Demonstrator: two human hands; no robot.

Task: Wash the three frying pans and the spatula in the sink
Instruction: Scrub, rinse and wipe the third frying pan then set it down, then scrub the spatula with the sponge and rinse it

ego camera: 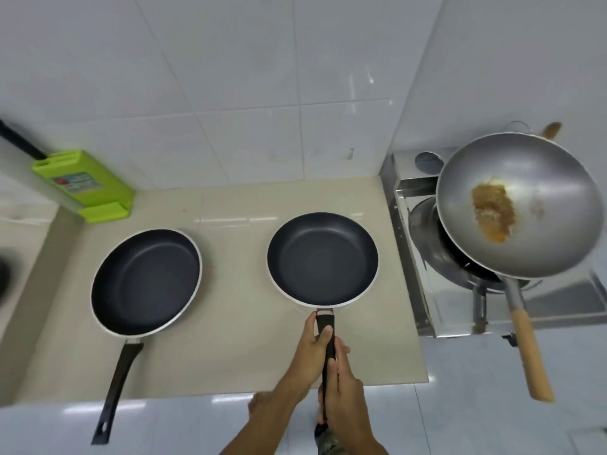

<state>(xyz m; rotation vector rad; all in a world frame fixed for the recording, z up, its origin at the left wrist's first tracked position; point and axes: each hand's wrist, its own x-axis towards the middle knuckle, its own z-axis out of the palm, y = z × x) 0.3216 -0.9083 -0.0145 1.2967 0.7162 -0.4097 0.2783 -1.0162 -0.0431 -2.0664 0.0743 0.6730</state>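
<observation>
Two black non-stick frying pans with pale rims sit on the beige counter (pixel 230 205). The left pan (pixel 146 280) lies untouched, its black handle pointing toward me past the counter edge. Both hands hold the black handle of the middle pan (pixel 322 259): my left hand (pixel 312 349) grips it near the pan, my right hand (pixel 341 395) farther back. A grey metal wok (pixel 532 178) with brown food residue and a wooden handle rests tilted on the stove at the right. No spatula is in sight. A dark sink edge (pixel 5 274) shows at the far left.
A green knife block (pixel 83 183) stands against the white tiled wall at the back left. The steel gas stove (pixel 423 257) sits to the right of the counter. Glossy floor tiles and my feet show below the counter edge.
</observation>
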